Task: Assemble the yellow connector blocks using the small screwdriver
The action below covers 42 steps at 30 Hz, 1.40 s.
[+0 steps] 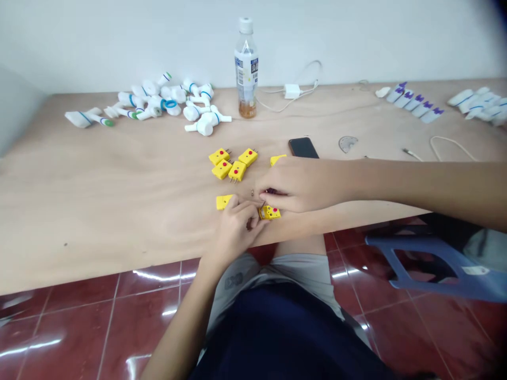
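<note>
My left hand (240,224) is closed near the table's front edge, its fingertips gripping an opened yellow two-pin plug (273,212) with a red dot. Its inside faces up. Over the plug, my right hand (301,184) is pinched around a thin dark tool, mostly hidden by the fingers; its kind does not show. Beside my left hand lies a yellow plug piece (224,202), partly covered by the fingers. A tiny metal part (252,193) rests between the hands. Several closed yellow plugs (237,171) lie beyond, and another yellow piece (277,159) shows behind my right hand.
A drink bottle (246,74) stands at the back, near a white charger (292,91). White plastic fittings (204,126) are heaped at the left. A phone (303,147), purple-topped pieces (414,103) and a cable (451,140) lie to the right. A blue stool (431,248) stands below.
</note>
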Motion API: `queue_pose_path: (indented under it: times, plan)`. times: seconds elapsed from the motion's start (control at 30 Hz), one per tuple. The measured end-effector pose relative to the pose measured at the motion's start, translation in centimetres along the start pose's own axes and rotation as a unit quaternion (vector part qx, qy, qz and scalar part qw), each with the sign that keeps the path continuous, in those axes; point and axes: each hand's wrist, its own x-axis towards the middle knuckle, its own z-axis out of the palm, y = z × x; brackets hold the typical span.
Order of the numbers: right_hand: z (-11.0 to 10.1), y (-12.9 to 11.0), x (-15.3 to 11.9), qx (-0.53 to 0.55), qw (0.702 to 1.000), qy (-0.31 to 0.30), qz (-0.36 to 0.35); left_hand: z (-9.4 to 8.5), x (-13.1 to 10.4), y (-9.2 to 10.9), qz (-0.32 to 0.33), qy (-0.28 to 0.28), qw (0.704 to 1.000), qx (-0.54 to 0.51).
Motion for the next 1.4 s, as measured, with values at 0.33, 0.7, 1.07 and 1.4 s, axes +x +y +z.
queue_pose_path:
  times: [0.33, 0.7, 1.07, 1.4]
  plan:
    - [0.9, 0.9, -0.1, 0.037, 0.999, -0.009, 0.002, 0.3, -0.1, -0.3, 0.008, 0.005, 1.000, -0.006]
    - [0.3, 0.4, -0.1, 0.029, 0.999, -0.007, 0.017, 0.2, -0.1, -0.2, 0.009, 0.002, 1.000, -0.001]
    - [0.4, 0.5, -0.3, -0.046, 0.998, -0.001, 0.041, 0.1, -0.1, -0.1, -0.001, 0.002, 1.000, 0.002]
    - [0.5, -0.4, 0.3, -0.026, 0.999, -0.022, 0.001, 0.2, -0.1, -0.3, 0.019, 0.010, 1.000, 0.000]
